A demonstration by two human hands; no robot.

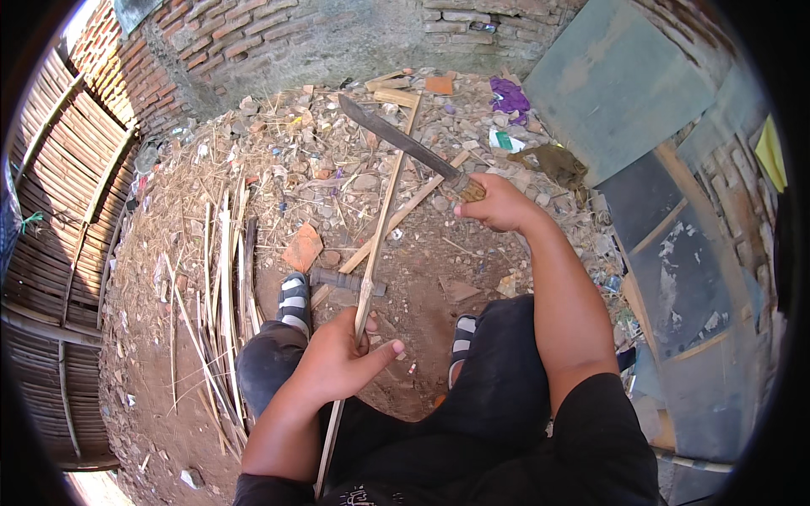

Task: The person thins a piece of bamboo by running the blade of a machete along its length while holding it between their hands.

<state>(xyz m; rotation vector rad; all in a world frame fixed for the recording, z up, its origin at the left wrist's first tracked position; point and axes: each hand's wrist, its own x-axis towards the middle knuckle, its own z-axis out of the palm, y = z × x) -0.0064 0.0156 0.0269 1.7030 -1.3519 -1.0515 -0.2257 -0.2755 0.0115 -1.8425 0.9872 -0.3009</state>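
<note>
Our left hand [337, 358] closes its grip around a long bamboo strip [384, 211] that slants up past the knees; our right hand [498, 202] clasps the machete [396, 135], its blade raised beside the strip's far end.

Light: hard daylight from upper left — brick wall [228, 38] and bamboo fence [63, 211] sunlit | Shadow: short, soft on the dirt ground [422, 278] | Glare: blown-out top-left corner | Distortion: strong fisheye bend, black rim | Focus: sharp centre — softer edges
</note>
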